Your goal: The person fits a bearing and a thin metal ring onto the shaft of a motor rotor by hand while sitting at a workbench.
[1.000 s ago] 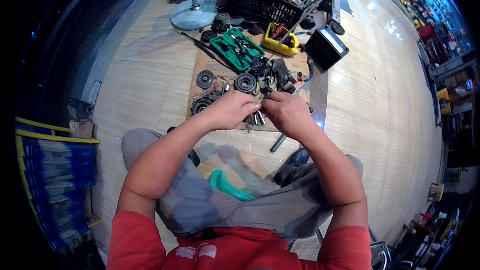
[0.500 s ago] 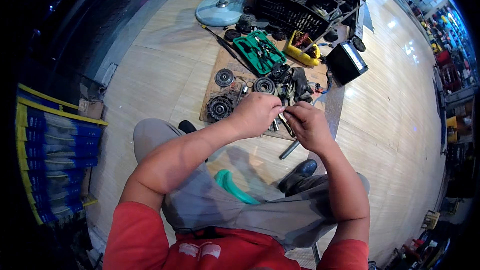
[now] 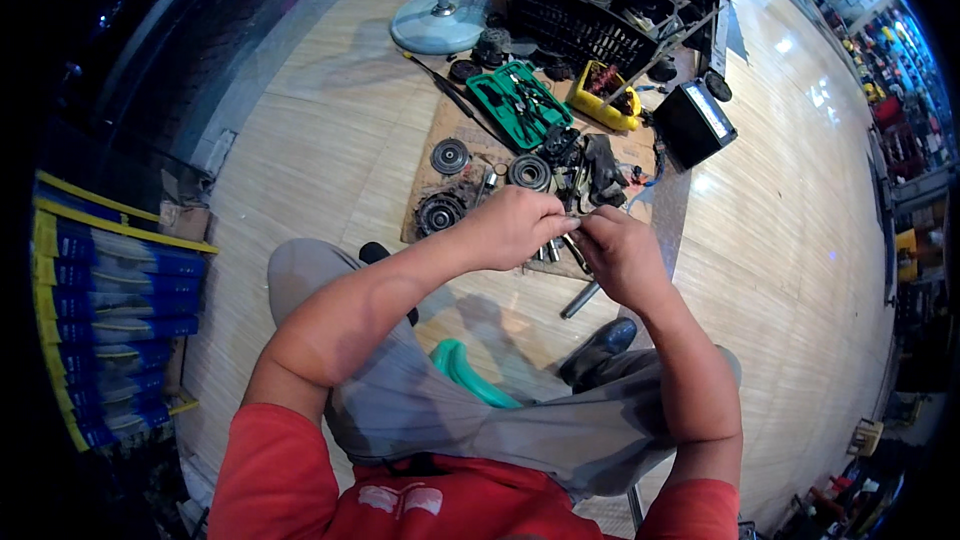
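Note:
My left hand [image 3: 518,228] and my right hand [image 3: 622,252] meet at the fingertips above a cardboard sheet [image 3: 425,175] on the floor. Both are closed in a pinch, and whatever lies between the fingers is too small or too hidden to name. Beneath and beyond them lie greasy metal parts: a dark toothed round part [image 3: 440,214], a flat round disc [image 3: 450,156] and a ring-shaped part [image 3: 529,172]. Dark gloves or rags [image 3: 602,172] rest just past my right hand. A grey metal tube [image 3: 580,300] lies under my right wrist.
A green tool case [image 3: 520,105] lies spread out with tools. Behind it stand black crates [image 3: 590,25], a yellow container [image 3: 605,112] and a black battery-like box [image 3: 694,125]. A round pedestal base [image 3: 437,28] is farther left. Blue boxes [image 3: 125,310] fill a yellow rack at left.
My hands stay together, with only a slight shift of the fingers; the right fingers look more curled in. The things on the floor have not moved.

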{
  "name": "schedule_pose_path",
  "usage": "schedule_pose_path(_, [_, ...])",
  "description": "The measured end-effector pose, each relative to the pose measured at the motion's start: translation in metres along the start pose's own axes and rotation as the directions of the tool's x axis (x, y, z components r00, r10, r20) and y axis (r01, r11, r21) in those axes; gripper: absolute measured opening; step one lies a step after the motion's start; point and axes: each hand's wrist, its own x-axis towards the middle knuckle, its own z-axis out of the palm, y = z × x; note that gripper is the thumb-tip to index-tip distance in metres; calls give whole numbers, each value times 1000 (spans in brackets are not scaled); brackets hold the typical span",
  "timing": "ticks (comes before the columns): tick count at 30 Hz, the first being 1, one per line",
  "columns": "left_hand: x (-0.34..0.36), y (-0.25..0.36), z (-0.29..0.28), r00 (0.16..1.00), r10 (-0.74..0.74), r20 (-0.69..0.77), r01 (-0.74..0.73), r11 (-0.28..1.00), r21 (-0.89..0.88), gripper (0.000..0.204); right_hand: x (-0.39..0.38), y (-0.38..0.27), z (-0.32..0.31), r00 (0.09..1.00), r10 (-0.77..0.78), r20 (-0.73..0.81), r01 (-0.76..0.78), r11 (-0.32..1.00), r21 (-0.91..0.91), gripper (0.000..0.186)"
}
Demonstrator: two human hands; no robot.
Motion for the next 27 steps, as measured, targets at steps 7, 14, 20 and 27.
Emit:
schedule_pose_path(7, [0, 2, 9, 990, -103, -101, 96, 993, -72, 25, 1, -5, 6, 987, -103, -125, 81, 982, -169, 11])
schedule_pose_path(14, [-5, 3, -5, 970, 240, -50, -232, 964, 131, 13, 1, 2, 3, 991, 111, 69, -126, 951, 284, 15])
schedule_pose_path(20, [-4, 6, -16, 937, 349, -4, -349, 937, 31, 10, 4, 3, -12, 870, 294, 396, -491, 593, 638, 16])
schedule_pose_path(27, [-2, 14, -17, 1000, 3, 10, -3, 999, -35, 27, 4, -9, -6, 996, 82, -30, -74, 972, 222, 10])
